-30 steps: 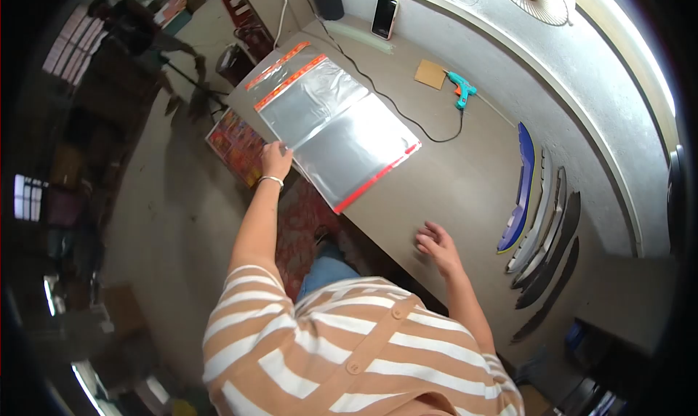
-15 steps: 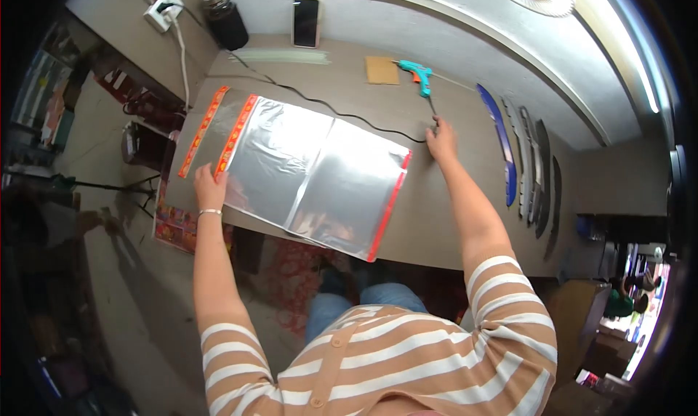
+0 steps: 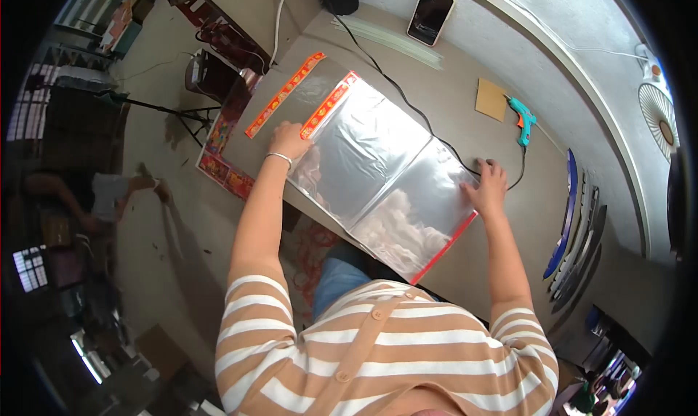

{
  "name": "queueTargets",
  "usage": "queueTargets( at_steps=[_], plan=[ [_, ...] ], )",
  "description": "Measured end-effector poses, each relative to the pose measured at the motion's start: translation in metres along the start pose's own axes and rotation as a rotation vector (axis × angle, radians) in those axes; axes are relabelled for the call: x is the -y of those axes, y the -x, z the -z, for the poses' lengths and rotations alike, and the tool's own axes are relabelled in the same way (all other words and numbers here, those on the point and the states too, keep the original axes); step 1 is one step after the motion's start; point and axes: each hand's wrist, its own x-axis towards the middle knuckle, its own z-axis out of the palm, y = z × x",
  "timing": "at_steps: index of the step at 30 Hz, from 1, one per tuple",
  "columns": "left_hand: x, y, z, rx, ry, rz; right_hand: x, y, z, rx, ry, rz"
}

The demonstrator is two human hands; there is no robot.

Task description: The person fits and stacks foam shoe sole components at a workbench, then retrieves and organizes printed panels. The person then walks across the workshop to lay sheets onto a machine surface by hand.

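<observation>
A silvery clear plastic sheet with a fold line lies slanted on the table, a red strip along its near right edge. My left hand rests at its left end, fingers beside the lower end of an orange patterned strip. A second orange strip lies further left. At the sheet's upper right corner is my right hand, thumb and fingers apart. A black cable runs along the sheet's far side, passes by this hand and leads to a teal glue gun.
Beyond the sheet are a phone, pale green tape strips and a tan square pad. Long curved blue and dark strips lie at the right end. A fan stands at upper right. Another person's legs show at far left.
My right hand has come from the cable beyond the sheet to the sheet's right corner. My left hand stays near the orange strip. The camera view has turned.
</observation>
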Motion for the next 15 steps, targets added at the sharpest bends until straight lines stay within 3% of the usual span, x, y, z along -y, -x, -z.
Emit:
queueTargets(
  at_steps=[3, 6, 9, 11, 15],
  plan=[
    [0.019, -0.011, 0.016, -0.105, 0.095, -0.066, 0.005, -0.003, 0.008, -0.146, -0.058, 0.126],
    [0.052, -0.038, 0.038, -0.134, 0.155, -0.097, 0.009, -0.002, 0.001, -0.132, -0.140, 0.170],
    [0.074, -0.071, 0.041, -0.186, 0.048, -0.169, 0.033, 0.015, -0.015, -0.047, -0.235, 0.091],
    [0.074, -0.086, 0.041, -0.362, -0.200, -0.089, 0.056, 0.034, -0.029, -0.033, -0.243, 0.015],
    [0.083, -0.100, 0.045, -0.360, 0.061, -0.260, 0.113, 0.070, -0.052, -0.039, -0.297, -0.137]
  ],
)
